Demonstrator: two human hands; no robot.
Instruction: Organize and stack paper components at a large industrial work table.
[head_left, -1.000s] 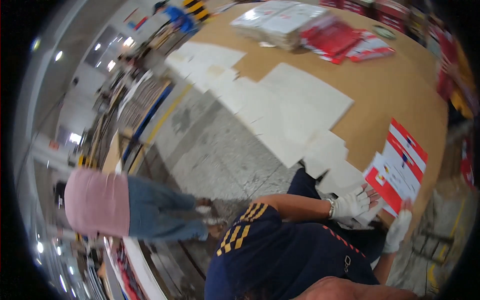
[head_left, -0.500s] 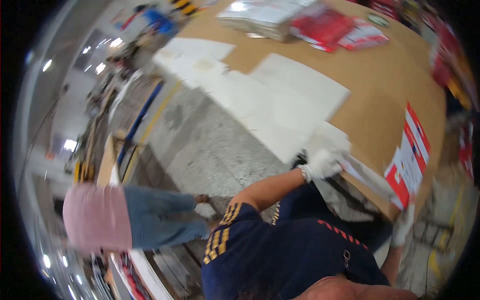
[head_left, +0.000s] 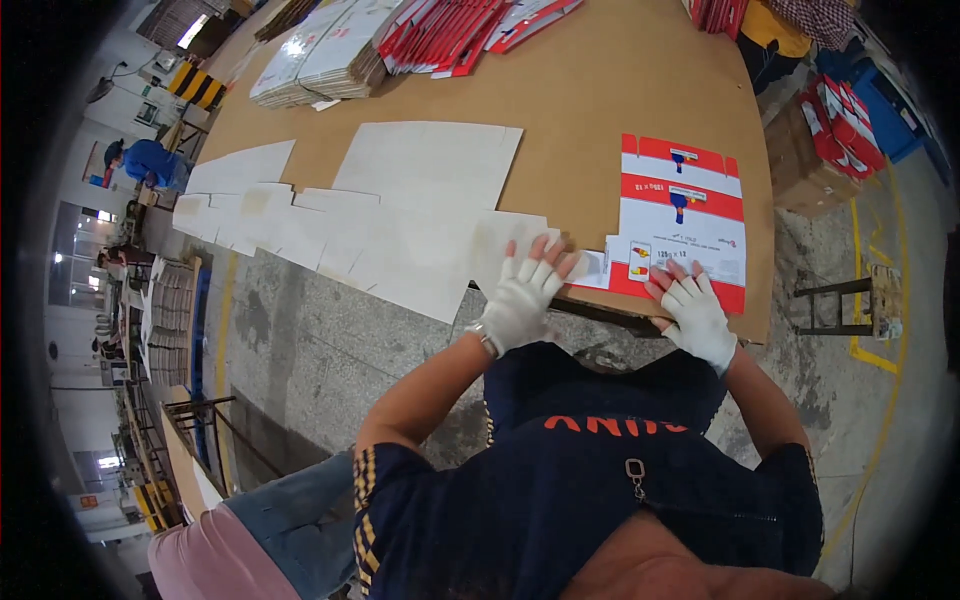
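A red and white printed carton blank [head_left: 690, 215] lies flat, printed side up, near the table's right end. My right hand [head_left: 697, 318], in a white fingerless glove, rests on its near edge with the fingers spread. My left hand [head_left: 522, 300], gloved the same way, lies with fingers apart where the blank's narrow left flap meets a plain white cardboard sheet [head_left: 430, 215]. Several such white sheets overlap along the near edge, reaching leftward. Neither hand grips anything, and the palms hide part of the blank and sheet beneath.
The brown tabletop [head_left: 570, 110] carries a stack of folded white cartons [head_left: 325, 55] and a row of red cartons [head_left: 440, 35] at the back. To the right stands a brown box [head_left: 815, 165] with red cartons. A person in pink [head_left: 230, 545] is at the lower left.
The carton blank, earlier tilted up at the right in my right hand, now lies flat. My right hand has come onto it, and my left hand has spread flat. The view has turned.
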